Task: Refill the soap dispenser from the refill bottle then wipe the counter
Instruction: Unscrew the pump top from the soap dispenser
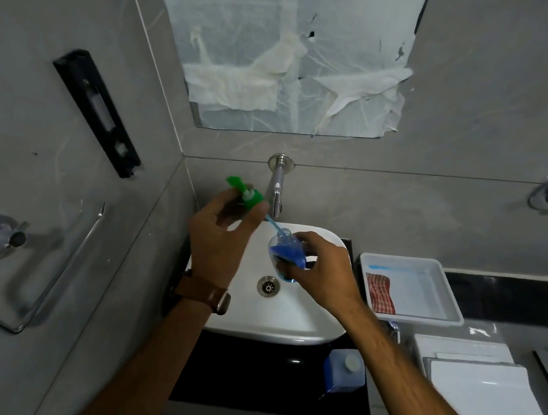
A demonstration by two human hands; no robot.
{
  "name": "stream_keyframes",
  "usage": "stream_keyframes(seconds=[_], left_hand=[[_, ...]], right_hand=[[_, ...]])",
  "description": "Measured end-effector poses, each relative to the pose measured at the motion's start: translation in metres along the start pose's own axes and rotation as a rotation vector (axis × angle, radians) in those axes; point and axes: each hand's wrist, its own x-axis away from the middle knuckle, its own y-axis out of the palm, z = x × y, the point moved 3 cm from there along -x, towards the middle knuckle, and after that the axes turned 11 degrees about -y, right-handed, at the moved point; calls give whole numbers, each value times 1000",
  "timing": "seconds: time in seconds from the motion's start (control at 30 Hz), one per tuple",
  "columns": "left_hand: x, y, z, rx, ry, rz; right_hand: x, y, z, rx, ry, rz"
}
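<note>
Soap dispenser (pixel 285 258): 1, right hand (pixel 323 275); 1 pump (pixel 248 195).

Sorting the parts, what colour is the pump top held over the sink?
Green, with a pale blue tube; the head view shows the pump top in the left hand.

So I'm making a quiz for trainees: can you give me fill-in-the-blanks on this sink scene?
The left hand holds the ____ pump head.
The right hand holds the dispenser bottle over the ____.
The refill bottle stands capped on the black ____.

Missing words: green; sink; counter
</note>
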Motion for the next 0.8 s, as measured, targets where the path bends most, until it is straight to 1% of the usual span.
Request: stream_keyframes(seconds=[0.13,0.27,0.4,0.5,0.57,0.6,0.67,0.73,0.8], left_hand=[[3,-29,-9,144,-158,133],[26,-64,-57,212,-342,226],[76,-94,-133,326,-655,295],[121,-109,-192,370,-951,336],[143,-113,-227,368,-1136,403],[150,-112,-242,361,-1202,440],[155,-106,-265,352,-1281,470],[150,-99,-284,317,-1341,455],[140,-95,-301,193,-1401,426]], right_hand=[[12,-2,18,-34,4,11],[30,-3,33,-87,45,52],[54,7,44,-163,95,51],[75,19,49,-198,113,13],[89,30,53,-200,129,-19],[96,36,55,-200,136,-27],[108,49,60,-190,142,-40],[119,63,67,-188,157,-68],[129,77,75,-203,187,-100]])
